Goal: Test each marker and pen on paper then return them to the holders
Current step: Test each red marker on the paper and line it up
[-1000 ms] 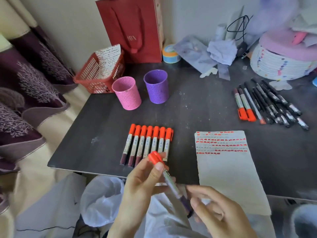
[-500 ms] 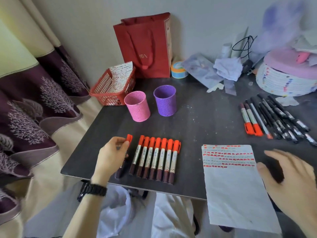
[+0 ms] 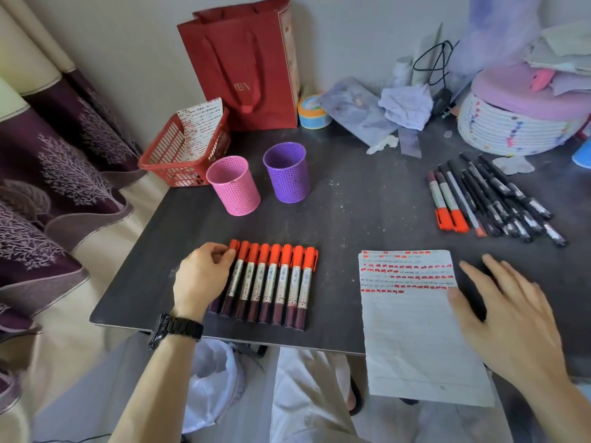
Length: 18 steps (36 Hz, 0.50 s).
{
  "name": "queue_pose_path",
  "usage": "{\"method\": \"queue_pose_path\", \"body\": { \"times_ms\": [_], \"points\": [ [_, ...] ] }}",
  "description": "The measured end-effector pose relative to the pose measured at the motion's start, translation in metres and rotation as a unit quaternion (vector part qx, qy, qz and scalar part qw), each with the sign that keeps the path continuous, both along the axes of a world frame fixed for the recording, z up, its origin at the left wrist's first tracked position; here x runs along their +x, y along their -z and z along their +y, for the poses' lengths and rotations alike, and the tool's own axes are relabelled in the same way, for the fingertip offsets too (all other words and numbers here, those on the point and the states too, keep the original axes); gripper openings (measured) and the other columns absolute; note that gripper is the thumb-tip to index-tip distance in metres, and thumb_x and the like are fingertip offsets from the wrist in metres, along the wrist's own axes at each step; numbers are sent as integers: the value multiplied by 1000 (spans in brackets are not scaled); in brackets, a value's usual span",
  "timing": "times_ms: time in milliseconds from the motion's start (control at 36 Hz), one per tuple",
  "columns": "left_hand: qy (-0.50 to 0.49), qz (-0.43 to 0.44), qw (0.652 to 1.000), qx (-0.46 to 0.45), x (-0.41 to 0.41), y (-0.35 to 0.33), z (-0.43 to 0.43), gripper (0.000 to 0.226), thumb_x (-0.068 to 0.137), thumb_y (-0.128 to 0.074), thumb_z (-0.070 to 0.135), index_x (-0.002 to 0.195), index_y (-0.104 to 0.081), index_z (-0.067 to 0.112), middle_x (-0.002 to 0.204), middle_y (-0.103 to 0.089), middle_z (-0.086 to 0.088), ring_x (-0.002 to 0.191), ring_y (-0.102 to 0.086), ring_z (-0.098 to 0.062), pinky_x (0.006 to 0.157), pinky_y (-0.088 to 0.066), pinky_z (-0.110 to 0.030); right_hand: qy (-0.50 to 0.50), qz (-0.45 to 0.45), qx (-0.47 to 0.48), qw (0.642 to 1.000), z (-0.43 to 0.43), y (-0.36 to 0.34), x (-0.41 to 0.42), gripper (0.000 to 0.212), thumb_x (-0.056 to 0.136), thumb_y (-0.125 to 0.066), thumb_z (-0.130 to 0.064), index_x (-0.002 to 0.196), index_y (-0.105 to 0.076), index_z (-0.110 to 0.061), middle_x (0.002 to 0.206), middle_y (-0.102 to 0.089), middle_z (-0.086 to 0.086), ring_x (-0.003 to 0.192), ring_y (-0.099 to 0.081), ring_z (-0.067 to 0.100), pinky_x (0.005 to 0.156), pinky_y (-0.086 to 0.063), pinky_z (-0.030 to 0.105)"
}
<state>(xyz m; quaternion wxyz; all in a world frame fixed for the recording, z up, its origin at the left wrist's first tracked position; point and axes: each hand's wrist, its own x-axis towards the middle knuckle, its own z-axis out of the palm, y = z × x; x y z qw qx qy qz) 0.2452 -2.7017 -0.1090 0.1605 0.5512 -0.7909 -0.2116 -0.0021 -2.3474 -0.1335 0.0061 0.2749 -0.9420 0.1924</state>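
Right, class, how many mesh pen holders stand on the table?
2: the pink holder stands beside the red basket, the purple holder just right of it. None looks hidden.

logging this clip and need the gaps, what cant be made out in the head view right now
- Leftmost marker: only its orange cap shows; the left hand covers the barrel.
- Marker labels: print too small to read.
- Pink holder and purple holder: the bottoms inside are hidden by their own walls.
- Paper: writing between the red marks too small; its right edge sits under the right hand.
- Black pens: overlapping, count unclear.
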Motion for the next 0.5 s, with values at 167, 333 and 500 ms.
{"method": "queue_pose_path", "body": {
  "times_ms": [167, 333, 500],
  "points": [
    [7, 0, 1000, -4, -1, -2, 6, 26, 94, -62, 45, 112, -71, 28, 105, -73, 6, 101, -66, -20, 83, -50, -32, -6, 10, -7, 1000, 0, 1, 0, 64, 90, -39, -56, 141, -60, -23, 157, -45, 8, 147, -35, 30, 120, -24, 57],
    [9, -20, 1000, 1, 1, -5, 4, 27, 96, -60, 46, 115, -71, 31, 109, -74, 6, 103, -66, -21, 80, -47, -31, -11, 24, -21, 999, -1, -1, 1, 69, 89, -35, -57, 140, -61, -18, 155, -48, 11, 146, -38, 32, 119, -27, 60],
    [5, -46, 999, -9, -4, -14, 10, 40, 94, -54, 55, 122, -67, 30, 115, -68, 2, 107, -63, -26, 86, -50, -37, -10, 40, -30, 999, 0, 3, 0, 68, 89, -36, -56, 138, -62, -18, 154, -49, 11, 144, -40, 33, 117, -29, 60]
  ]
}}
